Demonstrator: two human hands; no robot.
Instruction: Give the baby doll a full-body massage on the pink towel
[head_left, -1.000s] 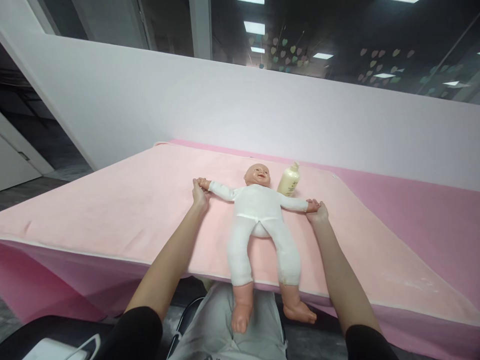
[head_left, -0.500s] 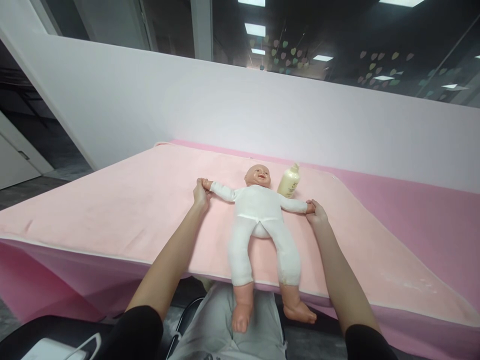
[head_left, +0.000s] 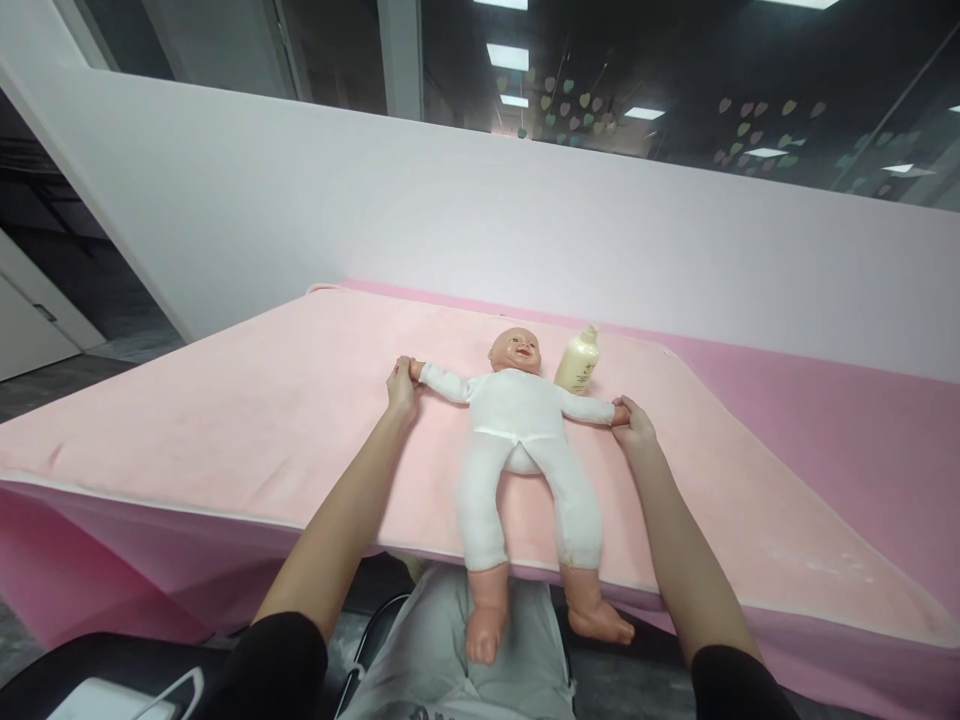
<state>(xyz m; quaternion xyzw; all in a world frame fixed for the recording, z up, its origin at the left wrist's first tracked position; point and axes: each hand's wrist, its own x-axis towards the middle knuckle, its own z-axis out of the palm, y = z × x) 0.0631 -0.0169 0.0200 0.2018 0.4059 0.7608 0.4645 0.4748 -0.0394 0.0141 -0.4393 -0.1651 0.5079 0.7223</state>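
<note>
A baby doll (head_left: 517,405) with a white cloth body lies on its back on a pink padded mat (head_left: 247,400). Its arms are stretched out to both sides, and its bare feet hang past the mat's near edge. My left hand (head_left: 403,388) is closed round the doll's hand on the left side. On the right side, my right hand (head_left: 634,422) grips the doll's other hand. A pale yellow pump bottle (head_left: 578,361) stands beside the doll's head, a little tilted in view, between the head and my right hand.
A white wall (head_left: 465,220) rises behind the table, with dark glass (head_left: 675,90) above it. Pink cloth (head_left: 825,440) shows beyond the mat on the right. My legs (head_left: 450,640) are under the near edge. At lower left sits a white device (head_left: 112,700) with a cable.
</note>
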